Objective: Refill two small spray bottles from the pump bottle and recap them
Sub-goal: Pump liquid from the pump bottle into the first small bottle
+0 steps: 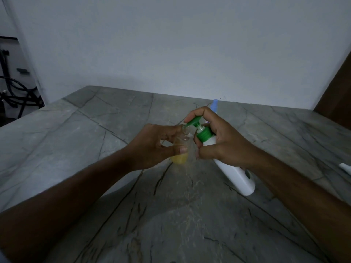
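The left hand [159,145] gripped the small bottle [180,150] under the green spout [191,123] to catch drops. The right hand [222,141] gripped the tilted pump bottle [233,173], finger on top to press.

No readable text anywhere here. The white pump bottle [232,172] shows a plain side, with only a dark round mark near its base, no letters to make out. Behind the right hand [224,141] a sliver of a printed label [207,122] peeks out in reddish and bluish tones, too small and blurred to read, and what it sits on cannot be told. The small clear bottle [180,150] with yellow liquid carries no visible print. No brand, number or sign can be read on the desk [76,141] or on the wall [171,44].
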